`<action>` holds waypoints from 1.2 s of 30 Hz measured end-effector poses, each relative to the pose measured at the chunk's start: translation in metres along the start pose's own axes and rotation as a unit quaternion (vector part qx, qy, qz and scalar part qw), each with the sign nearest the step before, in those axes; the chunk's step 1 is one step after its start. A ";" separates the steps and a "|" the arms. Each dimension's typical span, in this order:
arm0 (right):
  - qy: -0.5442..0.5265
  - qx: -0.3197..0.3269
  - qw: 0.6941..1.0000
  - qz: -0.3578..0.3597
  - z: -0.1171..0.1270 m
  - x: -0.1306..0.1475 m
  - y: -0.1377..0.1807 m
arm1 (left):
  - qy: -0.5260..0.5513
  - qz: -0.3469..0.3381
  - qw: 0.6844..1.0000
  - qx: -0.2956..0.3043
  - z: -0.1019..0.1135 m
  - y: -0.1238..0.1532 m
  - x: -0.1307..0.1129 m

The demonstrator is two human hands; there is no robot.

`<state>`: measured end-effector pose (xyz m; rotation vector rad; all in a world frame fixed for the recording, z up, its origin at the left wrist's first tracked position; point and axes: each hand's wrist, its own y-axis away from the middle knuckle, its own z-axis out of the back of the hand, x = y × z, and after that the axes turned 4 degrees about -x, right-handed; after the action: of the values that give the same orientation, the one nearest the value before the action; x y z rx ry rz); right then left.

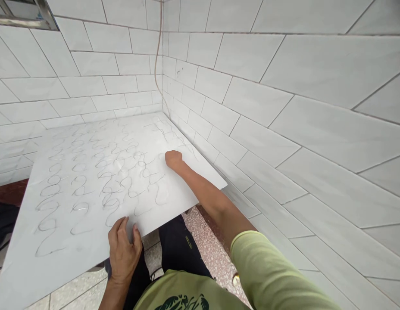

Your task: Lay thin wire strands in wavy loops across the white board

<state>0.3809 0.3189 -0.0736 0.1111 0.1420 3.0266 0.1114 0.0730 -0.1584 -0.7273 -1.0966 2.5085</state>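
Curly strands: many dark, thin strands (109, 189) lie in loose rows on the bench, ahead and left of the left hand, and to the left of the right hand.
Straighter strands: a few thin lines (161, 129) lie beyond the right hand, near the wall corner.
Handling: the strands look very light, soft and easily shifted; a gentle pinch at 1 loose end should suit, since a broad sweep could tangle neighbours.
Right hand: curled into a fist (173, 158) at the bench, knuckles up; I cannot tell whether a strand is inside.
Left hand: loosely spread (124, 252) at the near edge, thumb apart from the fingers, nothing visible in its grasp.
Bench: the flat white bench (22, 271) lies under both hands, looking smooth and perhaps slippery.
Beyond the hands: a tiled wall (316, 172) stands right of the right hand; a cable (157, 56) hangs in the corner ahead.
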 end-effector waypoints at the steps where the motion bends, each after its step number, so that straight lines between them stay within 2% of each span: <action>1: 0.003 0.002 1.000 0.002 -0.001 -0.002 0.004 | 0.001 0.006 1.000 0.002 0.000 0.000 -0.001; 6: 0.013 -0.005 1.000 0.017 -0.004 -0.014 0.024 | 0.005 0.028 1.000 0.012 -0.001 -0.002 -0.003; 12: 0.020 -0.088 0.995 0.050 -0.003 -0.028 0.061 | 0.031 0.025 0.999 0.021 0.005 -0.004 -0.003; 14: 0.022 -0.121 0.990 0.072 -0.001 -0.030 0.081 | 0.056 0.049 0.997 0.023 0.012 -0.010 -0.008; 16: 0.022 -0.148 0.984 0.100 -0.001 -0.030 0.105 | 0.092 0.106 0.990 0.026 0.020 -0.023 -0.019; 18: 0.020 -0.171 0.976 0.131 -0.002 -0.027 0.131 | 0.155 0.199 0.967 0.040 0.028 -0.042 -0.033; 20: 0.011 -0.213 0.963 0.164 -0.005 -0.023 0.155 | 0.262 0.288 0.919 0.071 0.033 -0.066 -0.048; 21: 0.004 -0.237 0.955 0.179 -0.007 -0.020 0.166 | 0.313 0.306 0.895 0.088 0.034 -0.078 -0.054; 25: -0.025 -0.304 0.926 0.224 -0.016 -0.006 0.200 | 0.441 0.315 0.833 0.113 0.027 -0.111 -0.073; 29: -0.045 -0.333 0.909 0.246 -0.022 0.007 0.221 | 0.524 0.334 0.775 0.113 0.018 -0.115 -0.080; 33: -0.080 -0.306 0.915 0.252 -0.020 0.012 0.234 | 0.555 0.365 0.737 0.122 0.019 -0.109 -0.074; 36: -0.110 -0.255 0.927 0.252 -0.015 0.013 0.236 | 0.557 0.368 0.727 0.159 0.024 -0.107 -0.067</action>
<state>0.3422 0.0855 -0.0646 0.5064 -0.8084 3.3845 0.1610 0.0985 -0.0429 -2.4099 0.1212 1.8724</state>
